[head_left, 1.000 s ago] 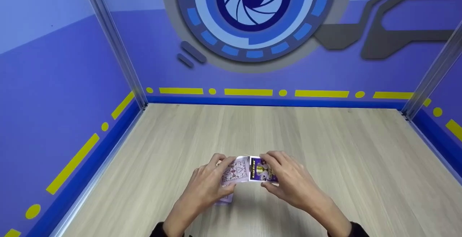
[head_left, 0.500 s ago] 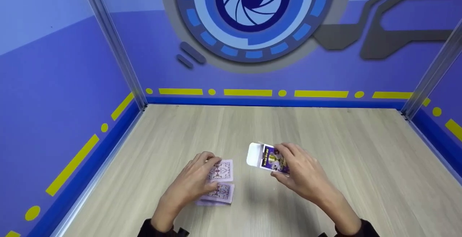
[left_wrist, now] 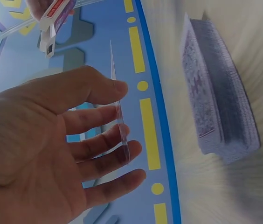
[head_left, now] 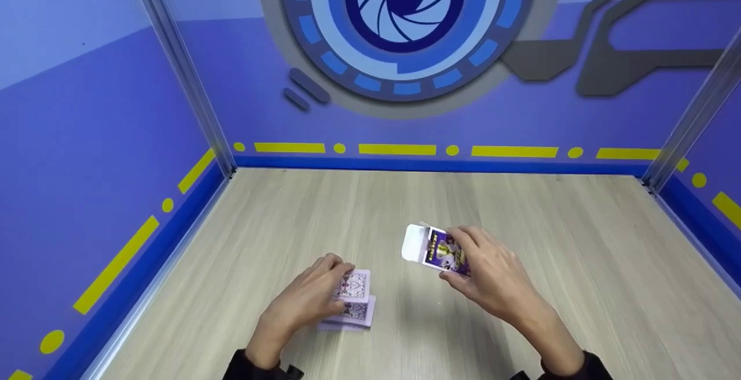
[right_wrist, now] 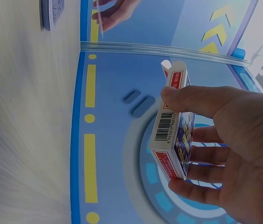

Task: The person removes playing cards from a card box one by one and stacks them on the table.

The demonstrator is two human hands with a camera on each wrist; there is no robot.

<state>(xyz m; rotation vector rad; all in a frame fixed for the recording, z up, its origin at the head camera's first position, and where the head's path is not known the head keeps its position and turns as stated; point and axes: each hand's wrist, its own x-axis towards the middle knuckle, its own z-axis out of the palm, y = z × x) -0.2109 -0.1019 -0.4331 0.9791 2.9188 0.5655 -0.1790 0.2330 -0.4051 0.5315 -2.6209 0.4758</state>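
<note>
My left hand (head_left: 304,299) pinches a thin playing card or a few (head_left: 357,285), patterned back up, between thumb and fingertips. From the left wrist view this appears as a slim edge (left_wrist: 112,60). Just below it, a deck of playing cards (head_left: 360,314) lies on the table in a slightly uneven pile, partly covered by the hand. My right hand (head_left: 495,270) holds a purple card box (head_left: 444,251) above the table, thumb on one narrow side and fingers on the other. Its white flap (head_left: 413,243) stands open toward the left. The right wrist view shows the box's barcode side (right_wrist: 165,126).
The wood-grain table (head_left: 324,212) is enclosed by a blue printed back wall (head_left: 231,79) and side walls. Metal posts (head_left: 185,73) stand at the corners. Table surface extends behind and to either side of both hands.
A second ago the held card met the box mouth. The hands have since separated: the left went left and down over the deck, the right went right and slightly up with the box.
</note>
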